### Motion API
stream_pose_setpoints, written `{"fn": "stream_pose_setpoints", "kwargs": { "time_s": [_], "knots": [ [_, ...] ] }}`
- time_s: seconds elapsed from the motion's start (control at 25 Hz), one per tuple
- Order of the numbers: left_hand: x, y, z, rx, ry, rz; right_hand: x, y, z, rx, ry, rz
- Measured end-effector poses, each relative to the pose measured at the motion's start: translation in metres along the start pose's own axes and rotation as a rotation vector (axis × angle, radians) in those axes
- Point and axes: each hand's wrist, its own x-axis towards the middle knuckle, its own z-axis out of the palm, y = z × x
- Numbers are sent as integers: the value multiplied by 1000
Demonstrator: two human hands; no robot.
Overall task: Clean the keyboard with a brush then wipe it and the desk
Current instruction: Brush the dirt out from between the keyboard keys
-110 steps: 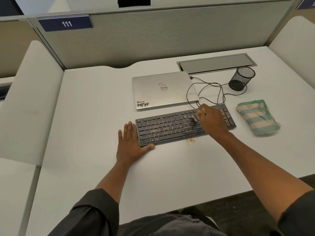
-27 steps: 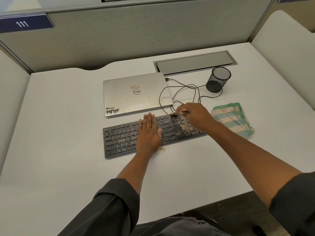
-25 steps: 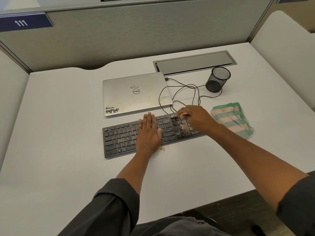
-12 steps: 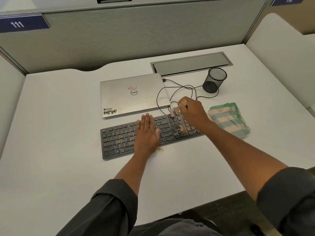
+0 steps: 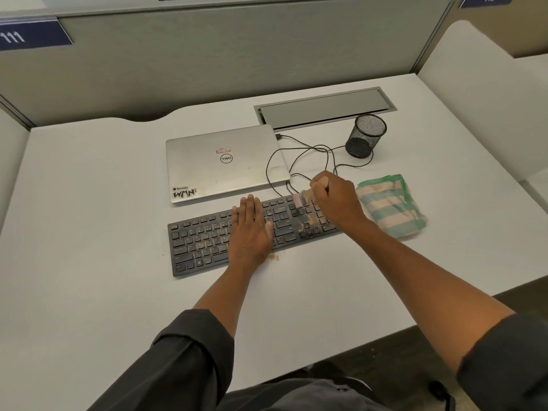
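The fingers of the right hand (image 5: pixel 338 200) are curled round a small brush (image 5: pixel 301 198), whose bristles seem to touch the far keys. The left hand (image 5: pixel 250 229) is laid flat on the keyboard (image 5: pixel 201 241), fingers straight and together. Brown crumbs (image 5: pixel 308 223) are seen on the keys. A striped cloth (image 5: pixel 390 206) lies just right of the keyboard on the desk (image 5: pixel 89 232).

One keyboard (image 5: pixel 207 241), laptop (image 5: pixel 222 164), brush (image 5: pixel 299 199), cloth (image 5: pixel 391 206), cup (image 5: pixel 366 134).
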Motion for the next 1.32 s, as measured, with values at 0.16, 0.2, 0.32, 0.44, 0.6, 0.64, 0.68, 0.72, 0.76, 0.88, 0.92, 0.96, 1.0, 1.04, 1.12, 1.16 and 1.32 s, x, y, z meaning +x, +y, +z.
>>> {"fn": "stream_pose_setpoints", "kwargs": {
  "time_s": [0.16,0.2,0.32,0.44,0.6,0.64,0.68,0.72,0.76,0.88,0.92,0.96,1.0,1.04,1.12,1.16,1.32],
  "knots": [
    [0,0,0,-2,-3,2,0,1,11,33,-74,10],
    [0,0,0,-5,-2,3,-3,2,11,17,-89,20],
    [0,-1,1,-3,2,0,-9,7,7,-138,-136,-29],
    [1,-1,2,-2,-3,0,-8,5,4,-113,-124,-36],
    [1,0,0,-5,-4,-4,4,-6,12,-19,-133,-15],
    [0,0,0,-3,-3,-4,8,-7,14,-27,-150,-9],
    [0,0,0,2,0,-3,11,-9,15,-35,-162,1],
    [0,0,0,7,0,-3,13,-10,15,-37,-172,4],
    [1,0,1,10,-3,-5,12,-11,13,-44,-180,5],
    [2,-1,1,11,-11,-7,-3,-5,10,-128,-214,-101],
    [2,-1,2,10,-12,-6,-11,0,9,-167,-235,-137],
    [2,-1,2,8,-12,-5,-19,5,8,-208,-266,-157],
    [2,-1,2,6,-12,-6,-26,7,6,-245,-294,-167],
    [2,-1,2,4,-15,-7,-30,10,4,-266,-298,-179],
    [2,-2,2,5,-22,-6,-30,12,-2,-255,-212,-165],
    [2,-2,2,8,-24,-4,-29,12,-7,-237,-135,-133],
    [1,-2,1,13,-14,0,-30,11,-15,-307,-74,-74]
  ]
}}
